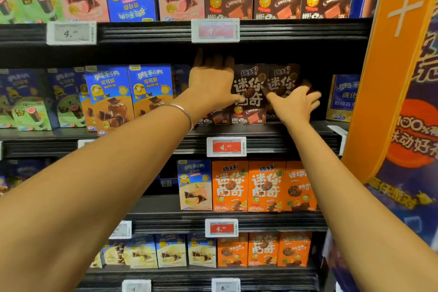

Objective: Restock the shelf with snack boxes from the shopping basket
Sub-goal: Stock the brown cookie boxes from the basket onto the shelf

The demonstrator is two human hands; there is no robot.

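Right of the blue boxes (129,97) on the middle shelf (284,135), the left hand (212,80), a bracelet (182,111) on its wrist, lies open with straight fingers over the leftmost of the brown snack boxes (251,92). These stand upright in a row above a red price tag (226,147). The right hand (295,103), fingers spread and gripping nothing, rests against the rightmost brown box, near the orange banner (384,78).

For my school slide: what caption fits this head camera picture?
Left hand and right hand touch dark brown cookie boxes on a shop shelf.
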